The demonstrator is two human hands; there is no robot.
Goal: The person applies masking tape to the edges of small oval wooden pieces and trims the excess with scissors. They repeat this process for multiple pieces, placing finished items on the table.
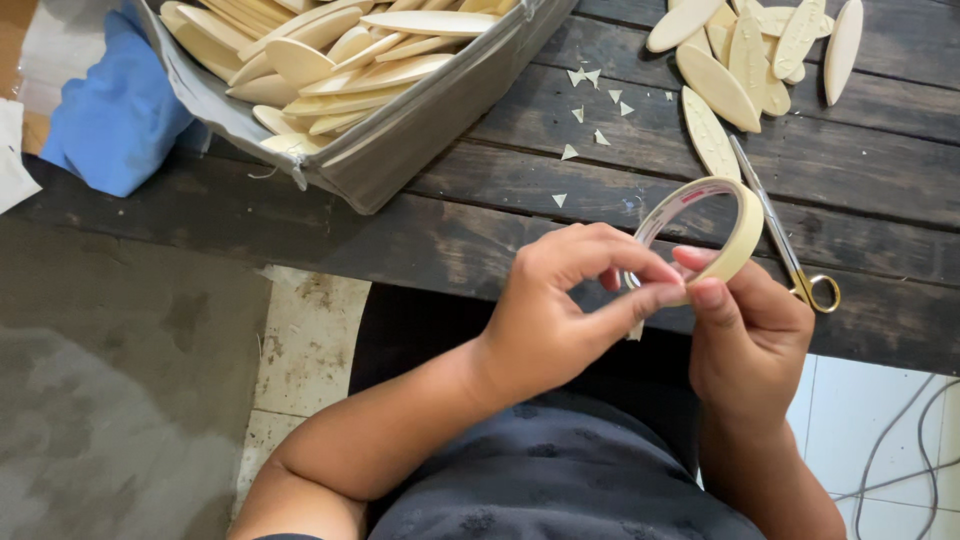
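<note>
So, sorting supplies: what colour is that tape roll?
Cream tape roll, reddish inner core; head view.

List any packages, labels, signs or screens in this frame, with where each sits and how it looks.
No signs or screens.
Grey box: top left on the dark wooden table, open, tilted, full of pale oval wooden pieces.
Tape roll: centre right, held in both hands, left hand, right hand; cream ring with a white inner liner bearing small red print.
</note>
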